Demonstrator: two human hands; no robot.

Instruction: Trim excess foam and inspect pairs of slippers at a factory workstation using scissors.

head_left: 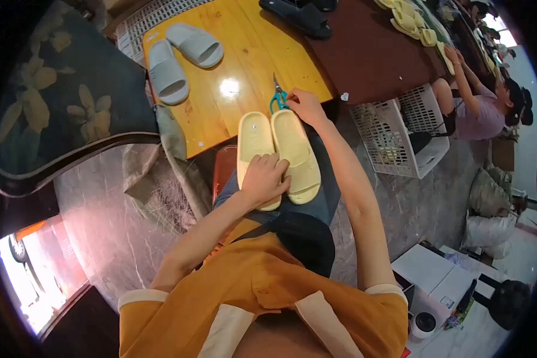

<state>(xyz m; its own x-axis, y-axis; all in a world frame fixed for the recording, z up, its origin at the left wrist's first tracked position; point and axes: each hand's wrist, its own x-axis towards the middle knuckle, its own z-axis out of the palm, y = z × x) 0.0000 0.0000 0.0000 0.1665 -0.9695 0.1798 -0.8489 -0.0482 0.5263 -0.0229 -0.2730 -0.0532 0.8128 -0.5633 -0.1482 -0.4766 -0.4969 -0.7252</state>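
Two pale yellow slide slippers lie side by side across my lap, their far ends at the table's edge. My left hand point(266, 180) is closed over the strap of the left slipper point(256, 132), fingers curled and covering part of it. The right slipper point(295, 146) rests against it, its strap bare. At the far end of the right slipper, my right hand point(306, 107) has its fingers bent round one handle loop of small teal-handled scissors point(278, 97). The blades point away from me over the wooden table; the fingertips are partly hidden.
A pair of grey slides point(196, 45) sits on the yellow wooden table point(238, 51). Black slides point(298, 18) and yellow slippers point(407, 17) lie farther off. A white plastic crate point(394, 140) stands at right, near a seated person point(483, 113). A floral-backed chair point(65, 95) is at left.
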